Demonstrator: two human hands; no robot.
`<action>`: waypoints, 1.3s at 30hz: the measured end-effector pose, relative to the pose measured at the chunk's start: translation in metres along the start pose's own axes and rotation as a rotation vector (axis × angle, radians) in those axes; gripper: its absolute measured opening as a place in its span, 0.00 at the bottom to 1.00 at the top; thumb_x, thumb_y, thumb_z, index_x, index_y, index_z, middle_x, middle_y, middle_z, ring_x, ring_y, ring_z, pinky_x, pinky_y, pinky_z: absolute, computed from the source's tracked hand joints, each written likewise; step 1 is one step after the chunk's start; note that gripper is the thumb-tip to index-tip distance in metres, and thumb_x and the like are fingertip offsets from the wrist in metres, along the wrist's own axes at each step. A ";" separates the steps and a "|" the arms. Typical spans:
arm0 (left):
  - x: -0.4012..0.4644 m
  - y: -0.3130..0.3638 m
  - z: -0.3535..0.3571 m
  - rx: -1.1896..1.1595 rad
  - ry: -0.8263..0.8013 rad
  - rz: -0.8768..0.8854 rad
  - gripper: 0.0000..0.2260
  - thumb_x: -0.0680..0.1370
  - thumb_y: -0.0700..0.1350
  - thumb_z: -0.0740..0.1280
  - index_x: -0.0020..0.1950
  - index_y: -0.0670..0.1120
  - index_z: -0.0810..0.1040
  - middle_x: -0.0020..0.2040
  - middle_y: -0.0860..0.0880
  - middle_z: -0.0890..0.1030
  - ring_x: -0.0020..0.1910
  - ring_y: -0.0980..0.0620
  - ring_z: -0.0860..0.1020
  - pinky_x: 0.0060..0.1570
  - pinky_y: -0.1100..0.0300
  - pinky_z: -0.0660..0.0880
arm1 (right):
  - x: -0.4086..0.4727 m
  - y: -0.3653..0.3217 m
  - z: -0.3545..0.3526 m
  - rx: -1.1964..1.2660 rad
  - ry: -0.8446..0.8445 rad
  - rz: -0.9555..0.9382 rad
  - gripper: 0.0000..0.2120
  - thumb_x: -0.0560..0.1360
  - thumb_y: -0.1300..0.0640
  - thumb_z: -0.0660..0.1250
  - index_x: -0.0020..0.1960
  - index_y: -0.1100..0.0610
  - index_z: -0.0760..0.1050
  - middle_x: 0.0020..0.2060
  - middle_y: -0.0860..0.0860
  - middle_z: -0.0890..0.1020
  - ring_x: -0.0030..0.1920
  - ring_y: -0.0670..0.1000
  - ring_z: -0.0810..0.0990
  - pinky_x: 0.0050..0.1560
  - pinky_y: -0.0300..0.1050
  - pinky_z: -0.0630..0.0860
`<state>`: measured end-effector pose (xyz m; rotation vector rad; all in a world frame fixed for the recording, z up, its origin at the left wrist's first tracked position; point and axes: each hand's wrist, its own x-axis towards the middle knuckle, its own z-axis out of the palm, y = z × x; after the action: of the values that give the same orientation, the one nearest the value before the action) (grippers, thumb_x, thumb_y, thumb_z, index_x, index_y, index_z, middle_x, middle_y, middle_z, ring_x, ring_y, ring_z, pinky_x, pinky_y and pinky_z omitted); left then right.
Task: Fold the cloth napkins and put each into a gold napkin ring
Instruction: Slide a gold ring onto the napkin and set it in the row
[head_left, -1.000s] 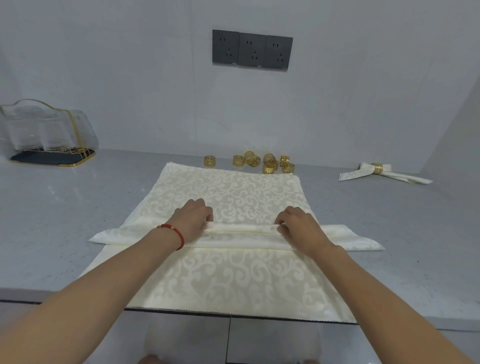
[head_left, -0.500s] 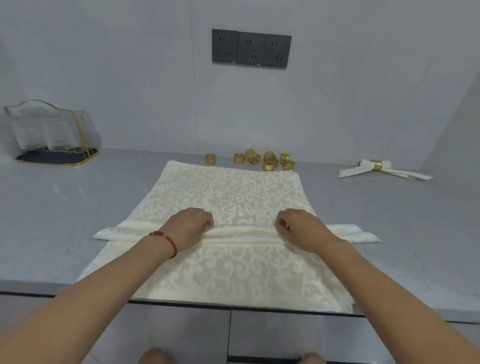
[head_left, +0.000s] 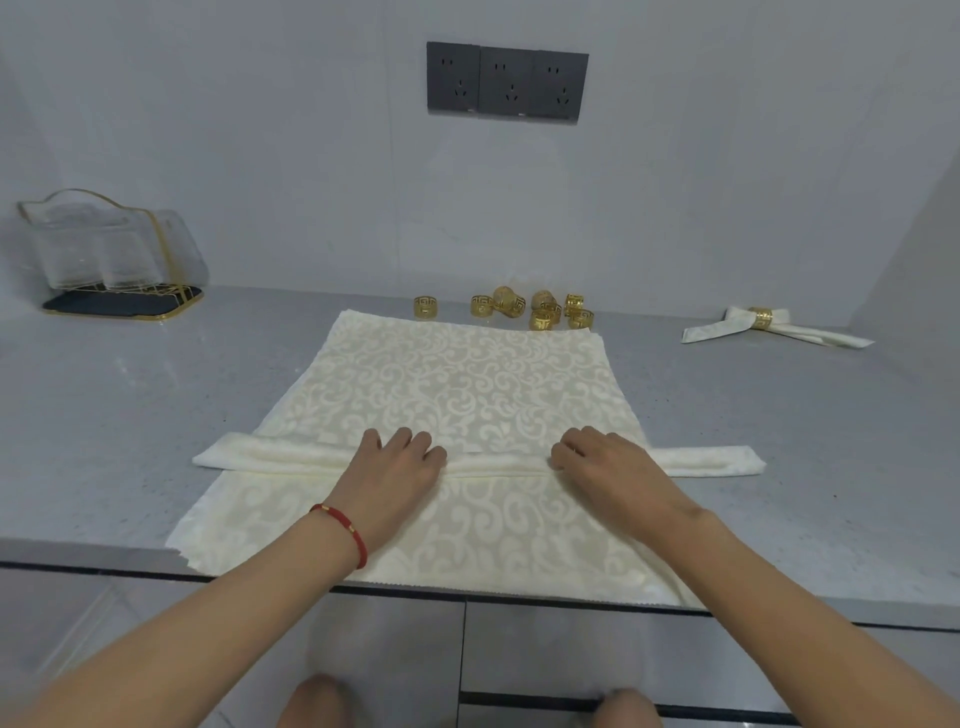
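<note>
A cream patterned napkin (head_left: 467, 384) lies flat on the grey counter (head_left: 130, 415), its near edge hanging over the front. Across it lies a second napkin folded into a long narrow strip (head_left: 270, 454), whose ends reach past both sides. My left hand (head_left: 395, 478), with a red bracelet at the wrist, holds the strip left of its middle with curled fingers. My right hand (head_left: 602, 467) holds it right of the middle the same way. Several gold napkin rings (head_left: 540, 309) stand loose behind the flat napkin, one ring (head_left: 425, 306) apart to the left.
A folded napkin inside a gold ring (head_left: 769, 327) lies at the far right of the counter. A clear holder with gold trim on a dark tray (head_left: 114, 254) stands at the back left. Dark wall sockets (head_left: 506, 83) sit above. Cabinet fronts run below the counter edge.
Both hands have worked the strip a little farther from me, and it is now narrower and flatter. The hands keep their places on it.
</note>
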<state>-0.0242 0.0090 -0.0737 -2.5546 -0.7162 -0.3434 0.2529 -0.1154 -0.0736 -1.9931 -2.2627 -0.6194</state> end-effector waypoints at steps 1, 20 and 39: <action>-0.004 0.002 0.001 -0.042 -0.029 -0.039 0.23 0.56 0.28 0.61 0.46 0.46 0.79 0.38 0.49 0.74 0.35 0.47 0.73 0.32 0.55 0.65 | -0.003 -0.001 -0.001 -0.003 -0.016 0.010 0.12 0.71 0.68 0.70 0.48 0.53 0.75 0.42 0.47 0.75 0.37 0.50 0.71 0.35 0.47 0.73; 0.010 0.004 -0.013 -0.345 -0.094 -0.374 0.12 0.82 0.56 0.57 0.46 0.55 0.77 0.33 0.53 0.73 0.42 0.49 0.79 0.42 0.54 0.65 | 0.068 -0.058 0.022 0.336 -0.330 0.369 0.43 0.76 0.23 0.38 0.84 0.46 0.44 0.83 0.54 0.43 0.82 0.57 0.36 0.78 0.66 0.36; 0.089 0.014 -0.047 -0.158 -0.856 -0.186 0.23 0.75 0.36 0.66 0.69 0.40 0.65 0.49 0.42 0.80 0.41 0.44 0.81 0.38 0.54 0.79 | 0.071 -0.061 0.029 0.285 -0.261 0.384 0.58 0.61 0.18 0.28 0.84 0.49 0.42 0.83 0.57 0.45 0.82 0.58 0.38 0.77 0.70 0.37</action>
<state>0.0527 0.0130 -0.0065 -2.7463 -1.2574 0.7173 0.1889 -0.0444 -0.0938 -2.3668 -1.8623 -0.0030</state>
